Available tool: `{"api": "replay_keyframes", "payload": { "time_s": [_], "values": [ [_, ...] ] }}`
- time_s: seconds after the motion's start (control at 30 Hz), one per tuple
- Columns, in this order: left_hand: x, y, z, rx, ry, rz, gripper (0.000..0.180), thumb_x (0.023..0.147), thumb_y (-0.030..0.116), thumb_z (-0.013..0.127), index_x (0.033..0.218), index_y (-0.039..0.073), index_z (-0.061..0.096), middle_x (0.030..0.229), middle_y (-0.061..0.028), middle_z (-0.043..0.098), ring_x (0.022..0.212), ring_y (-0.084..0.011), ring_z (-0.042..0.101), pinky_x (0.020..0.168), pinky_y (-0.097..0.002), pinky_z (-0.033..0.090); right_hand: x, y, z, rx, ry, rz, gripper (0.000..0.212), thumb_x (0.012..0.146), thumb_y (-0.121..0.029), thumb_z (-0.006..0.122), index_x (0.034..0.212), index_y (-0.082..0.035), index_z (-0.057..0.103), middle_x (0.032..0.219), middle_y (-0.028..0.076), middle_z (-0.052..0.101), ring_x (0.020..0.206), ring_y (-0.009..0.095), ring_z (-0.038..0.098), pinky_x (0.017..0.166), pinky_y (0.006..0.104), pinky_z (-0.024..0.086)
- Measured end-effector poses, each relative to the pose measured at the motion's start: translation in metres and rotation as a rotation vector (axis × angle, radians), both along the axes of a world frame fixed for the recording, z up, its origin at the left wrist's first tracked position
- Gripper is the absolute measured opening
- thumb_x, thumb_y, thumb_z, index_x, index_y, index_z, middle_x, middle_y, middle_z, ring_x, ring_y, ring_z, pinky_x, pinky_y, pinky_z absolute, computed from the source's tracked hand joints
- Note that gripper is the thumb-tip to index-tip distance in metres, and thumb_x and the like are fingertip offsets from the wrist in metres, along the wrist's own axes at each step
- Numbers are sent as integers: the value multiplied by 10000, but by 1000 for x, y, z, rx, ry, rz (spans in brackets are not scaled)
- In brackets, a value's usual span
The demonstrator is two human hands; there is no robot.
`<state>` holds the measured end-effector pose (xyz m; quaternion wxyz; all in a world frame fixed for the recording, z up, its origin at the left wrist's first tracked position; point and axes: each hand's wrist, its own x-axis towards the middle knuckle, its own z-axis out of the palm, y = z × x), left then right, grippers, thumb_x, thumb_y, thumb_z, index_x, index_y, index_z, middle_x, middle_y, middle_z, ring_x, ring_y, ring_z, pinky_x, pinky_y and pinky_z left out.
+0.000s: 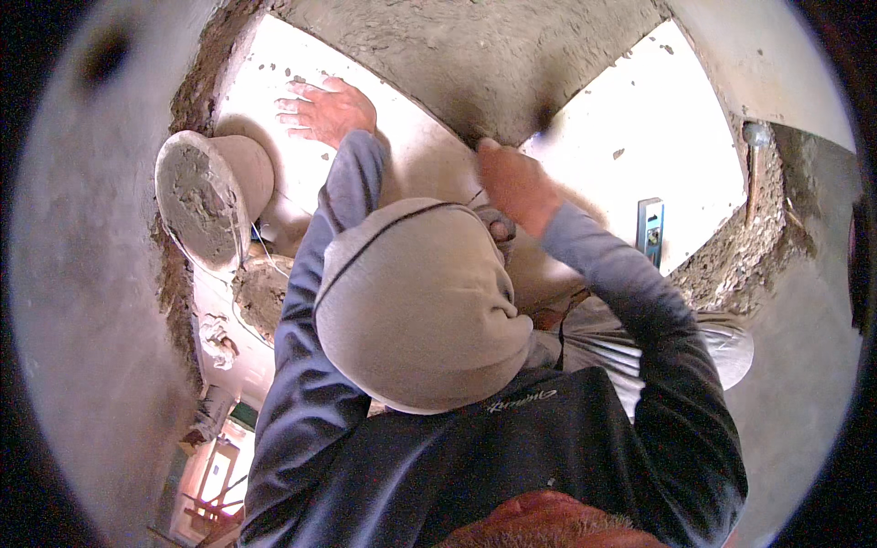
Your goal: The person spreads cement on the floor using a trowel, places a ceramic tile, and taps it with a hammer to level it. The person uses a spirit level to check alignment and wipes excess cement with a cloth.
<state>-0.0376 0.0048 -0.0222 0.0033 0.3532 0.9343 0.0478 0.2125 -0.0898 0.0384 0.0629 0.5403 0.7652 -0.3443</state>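
My left hand [326,110] lies flat with fingers spread on a white tile [402,114] at the upper left. My right hand [519,185] is closed at the corner where this tile comes near a second white tile [676,137]. Its thumb points up toward a grey cement surface [457,55] between the tiles. Whatever its fingers grip is hidden under the hand. A blue spirit level [649,228] rests on the right tile. Between my arms a rounded form in beige cloth [416,310], seemingly my bent knee, covers part of the floor.
A bucket [251,169] smeared with grey mortar stands left of my left forearm. Below it is another container with mortar [260,297]. Crumpled material [217,340] lies farther down. At right, a pipe [753,164] rises beside rough, broken cement [744,265]. Plastered walls [91,274] close in both sides.
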Motion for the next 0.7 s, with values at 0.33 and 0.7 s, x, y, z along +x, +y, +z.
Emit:
{"api": "replay_keyframes", "payload": {
  "time_s": [0.33, 0.7],
  "values": [
    [0, -1, -3, 7, -11, 0, 696, 1053, 431, 302, 1591, -2, 206, 1635, -315, 166, 1520, -487, 136, 1226, -600, 99, 45, 68, 5, -71, 7, 283, 216, 927, -181, 566, 1005, 12, 621, 901, 234, 709, 814, 423, 717, 693, 515, 581],
    [0, 0, -5, 16, 36, 4, 688, 1046, 414, 329, 1596, 18, 207, 1640, -307, 169, 1523, -474, 155, 1227, -598, 114, 17, 161, 8, 183, -57, 87, 275, 954, -234, 545, 1102, -9, 596, 942, 279, 684, 847, 399, 697, 726, 486, 552]
  ]
}}
